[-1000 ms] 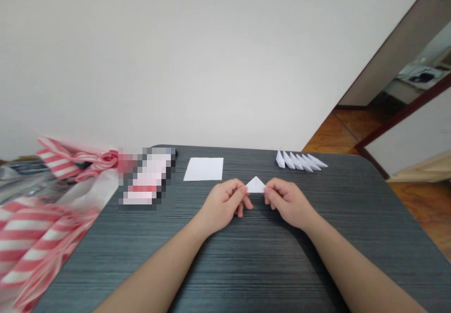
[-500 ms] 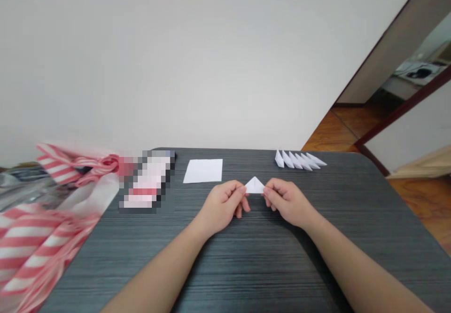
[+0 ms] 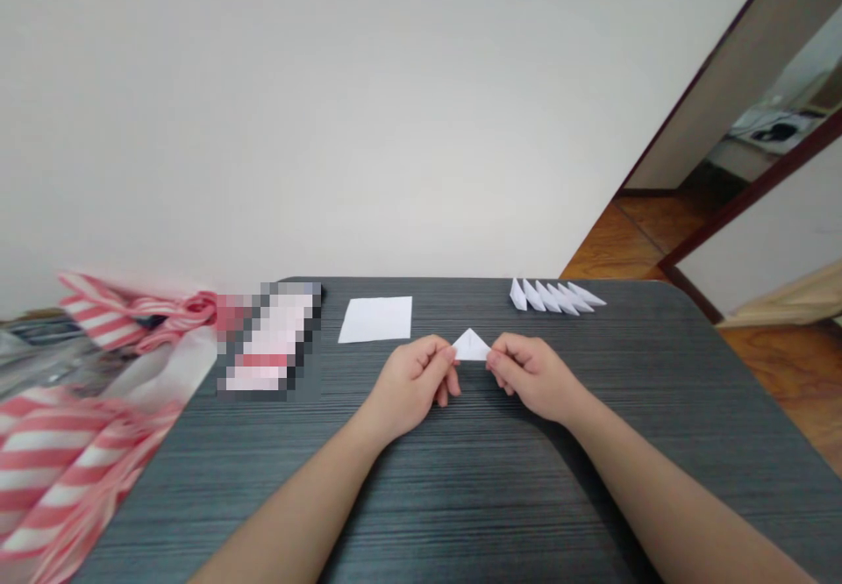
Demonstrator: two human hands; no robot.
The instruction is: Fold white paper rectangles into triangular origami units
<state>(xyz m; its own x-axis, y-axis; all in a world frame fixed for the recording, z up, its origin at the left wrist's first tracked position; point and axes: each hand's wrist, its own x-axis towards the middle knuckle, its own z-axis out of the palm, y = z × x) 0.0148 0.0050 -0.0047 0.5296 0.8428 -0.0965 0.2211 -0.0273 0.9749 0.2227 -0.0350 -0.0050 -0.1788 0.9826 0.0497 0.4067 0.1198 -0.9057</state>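
Observation:
A small white paper (image 3: 471, 347), folded into a triangle with its tip pointing away from me, is stretched between my two hands just over the dark table (image 3: 421, 496). My left hand (image 3: 416, 381) pinches its left corner between thumb and forefinger, the other fingers curled below. At the right corner, my right hand (image 3: 531, 375) pinches it the same way. A crease runs down the triangle's middle. Beyond my left hand lies a flat white sheet of paper (image 3: 376, 318). Several folded white paper pieces (image 3: 553, 296) stand in an overlapping row at the far right.
A phone-like flat object (image 3: 273, 338), blurred out, lies on the table's left side. Red-and-white striped bags (image 3: 59, 470) crowd the left edge. A white wall (image 3: 421, 128) rises behind the table, with wooden floor (image 3: 611, 229) and a doorway at right.
The view has shifted slightly, moving everything a little to the left. Both hands keep their pinch on the folded paper, whose shape looks the same.

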